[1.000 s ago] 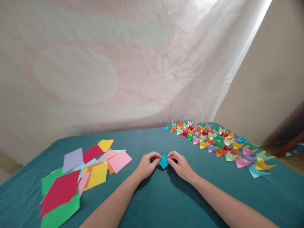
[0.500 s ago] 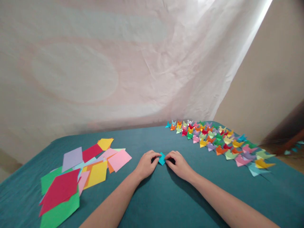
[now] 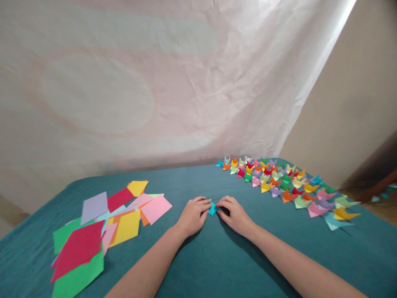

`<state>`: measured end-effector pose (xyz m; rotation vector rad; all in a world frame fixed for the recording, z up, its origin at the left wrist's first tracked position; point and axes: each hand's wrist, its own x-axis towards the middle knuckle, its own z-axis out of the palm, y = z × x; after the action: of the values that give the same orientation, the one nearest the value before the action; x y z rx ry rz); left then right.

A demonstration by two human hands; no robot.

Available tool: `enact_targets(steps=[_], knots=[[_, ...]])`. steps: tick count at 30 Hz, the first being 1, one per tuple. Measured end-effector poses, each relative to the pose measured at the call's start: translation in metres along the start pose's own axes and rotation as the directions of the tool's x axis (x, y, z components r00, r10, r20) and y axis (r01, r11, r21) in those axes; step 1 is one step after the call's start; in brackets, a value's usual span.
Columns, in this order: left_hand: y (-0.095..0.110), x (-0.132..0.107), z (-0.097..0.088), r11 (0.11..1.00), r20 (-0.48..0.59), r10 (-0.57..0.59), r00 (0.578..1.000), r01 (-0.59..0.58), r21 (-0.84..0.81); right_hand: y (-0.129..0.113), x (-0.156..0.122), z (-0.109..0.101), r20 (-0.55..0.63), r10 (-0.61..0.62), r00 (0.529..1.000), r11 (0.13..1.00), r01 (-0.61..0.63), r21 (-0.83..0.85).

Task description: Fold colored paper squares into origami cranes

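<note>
A small folded blue paper piece [image 3: 212,209] lies on the teal tablecloth [image 3: 217,260] between my two hands. My left hand [image 3: 192,215] rests on the cloth with its fingers curled, and the fingertips press the paper's left edge. My right hand [image 3: 233,213] pinches the paper's right edge. Most of the paper is hidden by my fingers.
A loose pile of coloured paper squares [image 3: 102,223] lies at the left. Rows of several small folded paper figures [image 3: 279,184] in many colours run along the right side toward the table's edge. A creased white sheet [image 3: 155,82] hangs behind the table.
The blue paper showed as a wider diamond held up between my fingertips; now it is lower, pressed on the cloth, and my hands have closed in over it.
</note>
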<state>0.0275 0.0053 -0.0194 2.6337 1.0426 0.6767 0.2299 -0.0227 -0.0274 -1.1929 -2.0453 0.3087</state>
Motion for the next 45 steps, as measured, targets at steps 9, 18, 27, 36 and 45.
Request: enact_targets(steps=[9, 18, 27, 36, 45], knots=[[-0.002, -0.001, 0.000, 1.000, 0.019, 0.006, 1.000, -0.007, 0.022, -0.008, -0.008, -0.013, 0.119, -0.165, 0.979, 0.943, 0.192, -0.272], [0.000, -0.001, -0.001, 1.000, 0.007, -0.005, 1.000, 0.005, 0.003, -0.010, -0.007, -0.013, 0.151, -0.230, 0.961, 0.891, 0.270, -0.366], [-0.002, -0.001, 0.002, 1.000, 0.001, -0.006, 1.000, 0.006, 0.001, -0.010, -0.008, -0.013, 0.170, -0.217, 0.961, 0.884, 0.267, -0.384], [0.000, -0.001, -0.001, 1.000, 0.006, -0.005, 1.000, 0.005, -0.003, -0.011, -0.007, -0.014, 0.150, -0.235, 0.960, 0.886, 0.275, -0.374], [0.001, -0.001, -0.001, 1.000, 0.009, -0.010, 1.000, 0.010, -0.012, -0.011, -0.008, -0.013, 0.175, -0.214, 0.961, 0.878, 0.268, -0.398]])
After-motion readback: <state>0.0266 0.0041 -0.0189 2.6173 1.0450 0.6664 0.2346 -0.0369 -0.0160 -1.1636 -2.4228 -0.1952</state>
